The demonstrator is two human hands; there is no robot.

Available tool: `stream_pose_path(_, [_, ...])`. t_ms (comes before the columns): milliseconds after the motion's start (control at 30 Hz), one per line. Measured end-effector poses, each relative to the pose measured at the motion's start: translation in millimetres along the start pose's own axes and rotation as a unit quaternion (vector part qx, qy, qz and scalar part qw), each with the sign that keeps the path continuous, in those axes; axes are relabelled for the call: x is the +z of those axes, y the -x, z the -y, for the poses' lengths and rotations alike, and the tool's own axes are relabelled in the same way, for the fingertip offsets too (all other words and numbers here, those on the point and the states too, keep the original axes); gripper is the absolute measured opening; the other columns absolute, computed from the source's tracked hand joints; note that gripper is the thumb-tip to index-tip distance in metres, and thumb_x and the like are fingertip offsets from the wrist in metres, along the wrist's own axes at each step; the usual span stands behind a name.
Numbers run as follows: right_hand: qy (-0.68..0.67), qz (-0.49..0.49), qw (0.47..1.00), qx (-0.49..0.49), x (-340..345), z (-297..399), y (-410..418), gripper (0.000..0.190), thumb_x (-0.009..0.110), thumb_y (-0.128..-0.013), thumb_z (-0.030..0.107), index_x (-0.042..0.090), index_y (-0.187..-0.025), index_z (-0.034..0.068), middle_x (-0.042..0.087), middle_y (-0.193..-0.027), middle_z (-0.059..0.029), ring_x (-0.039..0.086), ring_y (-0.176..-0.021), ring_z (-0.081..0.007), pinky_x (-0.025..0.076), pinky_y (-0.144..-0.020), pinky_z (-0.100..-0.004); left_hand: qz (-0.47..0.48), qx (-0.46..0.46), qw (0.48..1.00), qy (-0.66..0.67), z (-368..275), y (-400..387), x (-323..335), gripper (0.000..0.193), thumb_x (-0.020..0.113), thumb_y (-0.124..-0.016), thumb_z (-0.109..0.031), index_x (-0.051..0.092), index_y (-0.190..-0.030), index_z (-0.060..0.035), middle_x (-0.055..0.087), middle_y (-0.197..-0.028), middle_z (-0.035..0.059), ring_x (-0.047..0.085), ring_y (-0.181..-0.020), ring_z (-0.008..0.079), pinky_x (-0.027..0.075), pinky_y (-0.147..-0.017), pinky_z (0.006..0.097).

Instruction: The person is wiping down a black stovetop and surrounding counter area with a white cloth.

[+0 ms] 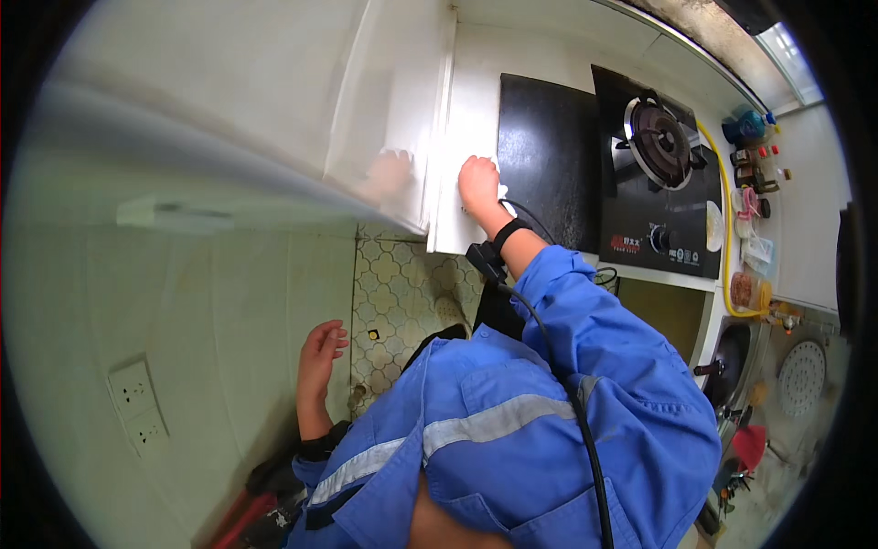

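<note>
My right hand [479,184] is closed around a white cloth or tissue [504,197], pressed to the white countertop [466,123]. Only edges of that white piece show beyond my fingers. Just beside the hand lies a flat black panel [549,158], with a thin black cord near its edge. A black wristband [511,233] circles my right wrist, and a cable with a black connector [485,262] hangs by it. Down at the left, my left hand [322,351] hangs with nothing in it, fingers loosely bent and apart, near the pale tiled wall.
A black glass gas stove [624,219] with a round burner [660,141] adjoins the panel. A yellow hose [727,206] runs past bottles and jars [751,168]. Beyond is a sink holding a wok [726,370]. A glossy white surface [274,82] borders the counter; wall sockets [140,405] are at left.
</note>
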State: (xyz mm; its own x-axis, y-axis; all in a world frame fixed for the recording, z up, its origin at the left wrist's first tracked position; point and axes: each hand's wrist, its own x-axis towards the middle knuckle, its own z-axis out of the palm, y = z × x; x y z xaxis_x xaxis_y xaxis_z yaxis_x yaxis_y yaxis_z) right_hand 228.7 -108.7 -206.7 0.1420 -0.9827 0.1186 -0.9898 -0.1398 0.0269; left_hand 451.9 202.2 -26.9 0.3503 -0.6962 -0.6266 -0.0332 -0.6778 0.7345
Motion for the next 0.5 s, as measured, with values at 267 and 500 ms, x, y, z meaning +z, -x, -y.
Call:
stream_pose_path(267, [-0.092,0.135,0.987,0.007,-33,5,75,0.015,0.052,-0.076,0.012,0.058,-0.086,0.003,0.057,-0.087,-0.0178,0.060,-0.080,-0.0312,0.051,-0.067,-0.0384,-0.007,-0.004,1.000,0.027,52,20,-36,0.027,0.048,-0.090,-0.024,0.054,-0.109,-0.0062,0.058,-0.095,0.0035,0.055,-0.082,0.0119,0.043,-0.070,0.0251])
stream_pose_path(500, [-0.216,0.120,0.967,0.065,-64,-9,60,0.045,0.062,-0.071,0.022,0.050,-0.112,0.008,0.052,-0.105,-0.0196,0.055,-0.095,-0.0351,0.046,-0.082,-0.0434,0.033,0.031,0.999,-0.015,55,16,-44,0.027,0.047,-0.090,-0.024,0.054,-0.109,-0.0062,0.058,-0.095,0.0039,0.055,-0.081,0.0116,0.043,-0.070,0.0253])
